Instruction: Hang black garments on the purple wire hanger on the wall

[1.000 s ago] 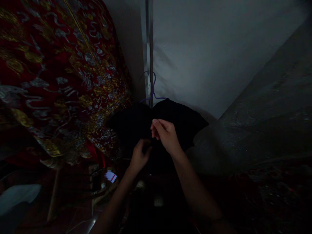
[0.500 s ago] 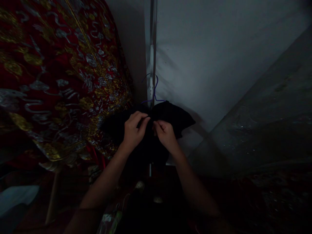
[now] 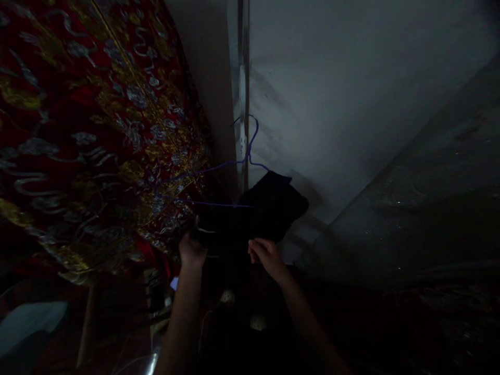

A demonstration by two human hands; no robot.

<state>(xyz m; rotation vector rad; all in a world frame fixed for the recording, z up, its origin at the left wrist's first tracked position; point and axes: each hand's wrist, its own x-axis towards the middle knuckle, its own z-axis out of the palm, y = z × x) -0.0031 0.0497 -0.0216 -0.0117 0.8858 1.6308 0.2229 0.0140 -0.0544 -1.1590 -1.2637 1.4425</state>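
Close in, two bare forearms, angled up from the bottom edge. Very dim light; black on black in places.

Left hand (image 3: 191,251): at the left end of the black garment (image 3: 269,200), apparently touching. Fingertips lost in shadow; impossible to tell whether clamped or apart. Thin pale line on the dark cloth just beside.

Right hand (image 3: 266,254): fingers curled in, drawn together towards the thumb, at the garment's lower edge. Cloth between the fingertips or not: cannot tell. Hands well apart from each other.

Garment between and above the hands, bunched, over the right side of the purple hanger (image 3: 219,166). Left arm of hanger bare, lower bar partly exposed, tilted slightly down to the right. Hook uppermost, in front of the upright strip (image 3: 242,88); hold on anything unclear.

To the left, large red cloth (image 3: 101,120), gold and silver embroidery. Below it, wooden pole (image 3: 86,323), slightly tilted, and grey-blue object (image 3: 33,323), too dark to name. Lower centre, two pale rounded shapes (image 3: 258,322), indistinct.

Farthest back, pale wall (image 3: 332,94), soft shadows beside the hanger. Greyish sheet (image 3: 422,208) at right, glinting in spots.
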